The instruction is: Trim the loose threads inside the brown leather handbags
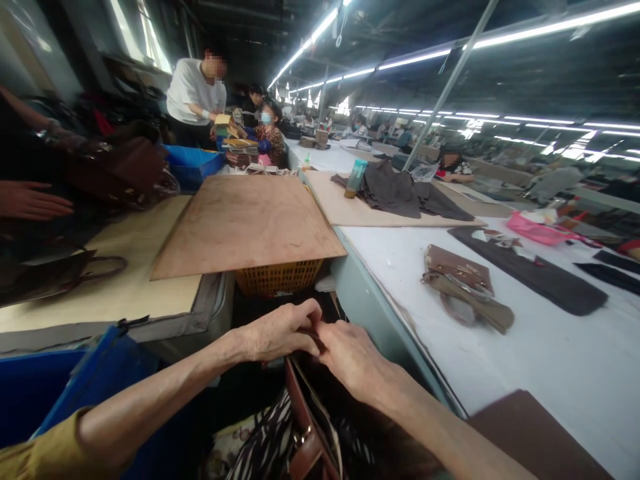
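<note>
A brown leather bag [309,427] with a metal fitting stands open on my lap, over black-and-white patterned cloth. At its far upper end both hands come together. My left hand [283,332] has its fingers bent in a pinch at the bag's edge. Against it, my right hand [353,353] curls its fingers round the same spot. The exact piece between the fingertips is hidden by the fingers themselves.
A white-topped table [540,360] on the right bears a brown leather piece [460,270] and a dark flat panel [530,267]. Ahead, a wooden board [250,220] lies above a yellow basket [280,277]. At left are a blue bin [100,380] and another person's hand [33,200].
</note>
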Demonstrator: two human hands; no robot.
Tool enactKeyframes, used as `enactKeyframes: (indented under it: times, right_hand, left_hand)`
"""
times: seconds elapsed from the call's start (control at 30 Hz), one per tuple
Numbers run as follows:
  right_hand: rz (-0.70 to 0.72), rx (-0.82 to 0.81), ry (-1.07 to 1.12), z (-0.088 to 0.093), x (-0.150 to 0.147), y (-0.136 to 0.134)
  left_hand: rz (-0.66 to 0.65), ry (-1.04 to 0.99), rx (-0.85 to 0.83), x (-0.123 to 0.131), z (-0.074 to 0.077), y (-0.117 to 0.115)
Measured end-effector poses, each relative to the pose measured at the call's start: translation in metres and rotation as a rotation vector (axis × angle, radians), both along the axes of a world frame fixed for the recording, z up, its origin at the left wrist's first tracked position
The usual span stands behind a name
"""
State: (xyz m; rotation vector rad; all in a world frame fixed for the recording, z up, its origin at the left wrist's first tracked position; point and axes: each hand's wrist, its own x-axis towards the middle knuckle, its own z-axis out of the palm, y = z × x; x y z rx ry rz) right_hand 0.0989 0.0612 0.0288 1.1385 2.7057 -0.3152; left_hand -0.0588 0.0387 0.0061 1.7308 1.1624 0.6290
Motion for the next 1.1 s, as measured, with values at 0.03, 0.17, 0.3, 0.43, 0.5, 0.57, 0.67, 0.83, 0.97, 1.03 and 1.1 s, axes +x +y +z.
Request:
enactKeyframes:
  times: [0.03, 0.17, 0.3, 0.43, 0.5, 0.57, 0.67, 0.83, 0.97, 1.03, 1.1]
  right_hand:
    - [0.011, -0.003, -0.029, 0.0, -0.002, 0.003]
    - [-0.011, 0.003, -0.1, 0.013, 0.004, 0.017]
    - [-0.177, 0.046, -0.21, 0.038, 0.021, 0.038]
    - [-0.288, 0.004, -0.283, 0.054, 0.035, 0.045]
    - [-0.296, -0.02, -0.273, 0.057, 0.042, 0.042]
    - [-0.284, -0.033, -0.24, 0.06, 0.05, 0.037]
    - [-0.238, -0.095, -0.179, 0.063, 0.065, 0.029]
    - [-0.177, -0.457, 0.048, 0.045, 0.082, 0.015]
    - [-0.177, -0.612, 0.076, 0.011, 0.082, 0.009]
    - [-0.167, -0.625, 0.094, 0.001, 0.08, 0.009]
    - [-0.145, -0.628, 0.104, -0.002, 0.079, 0.011]
  left_hand:
    - [0.027, -0.012, 0.004, 0.0, 0.0, 0.0]
    - [0.318, -0.108, 0.12, -0.001, 0.007, -0.005]
    - [0.506, -0.247, 0.22, 0.0, 0.008, -0.018]
    - [0.429, -0.141, 0.101, 0.009, -0.009, -0.029]
    - [0.424, 0.021, 0.07, 0.017, -0.016, -0.028]
    - [0.427, 0.166, 0.081, 0.022, -0.017, -0.022]
    - [0.214, 0.145, 0.034, 0.017, -0.008, -0.008]
    - [-0.311, -0.145, -0.338, -0.008, 0.0, 0.01]
    - [-0.406, -0.081, -0.509, -0.017, -0.015, 0.012]
    - [-0.37, -0.023, -0.484, -0.016, -0.02, 0.012]
    - [-0.305, 0.073, -0.364, -0.011, -0.02, 0.014]
